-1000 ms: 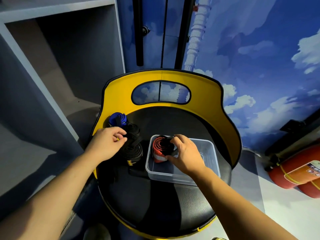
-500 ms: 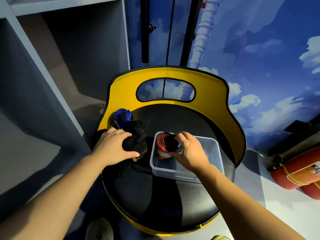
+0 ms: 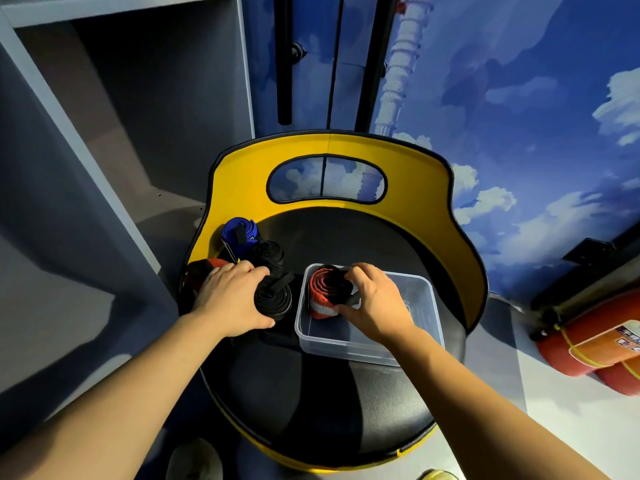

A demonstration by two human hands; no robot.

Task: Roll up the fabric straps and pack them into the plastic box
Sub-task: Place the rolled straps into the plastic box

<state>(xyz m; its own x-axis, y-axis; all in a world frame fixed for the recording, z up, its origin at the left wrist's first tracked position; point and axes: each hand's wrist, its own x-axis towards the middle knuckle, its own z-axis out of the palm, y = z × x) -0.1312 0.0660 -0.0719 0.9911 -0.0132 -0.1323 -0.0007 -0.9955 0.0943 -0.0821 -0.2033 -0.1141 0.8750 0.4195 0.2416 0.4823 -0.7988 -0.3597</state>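
A clear plastic box (image 3: 426, 327) stands on the black seat of a yellow chair (image 3: 329, 393). In the box's left end sits a rolled red and black strap (image 3: 320, 289), and my right hand (image 3: 375, 303) grips it from the right. Left of the box lies a rolled black strap (image 3: 273, 301); my left hand (image 3: 232, 296) holds it with thumb and fingers curled around it. Behind it stand a second black roll (image 3: 268, 254) and a blue roll (image 3: 239, 233). A red and black strap (image 3: 204, 266) lies partly hidden under my left hand.
The chair's yellow backrest (image 3: 329, 147) curves around the far side of the seat. A grey shelf unit (image 3: 104, 133) stands to the left. Red fire extinguishers (image 3: 595, 344) lie on the floor at the right.
My left hand moved from the far black roll onto the near black roll and closed around it. My right hand stays on the red strap in the box.
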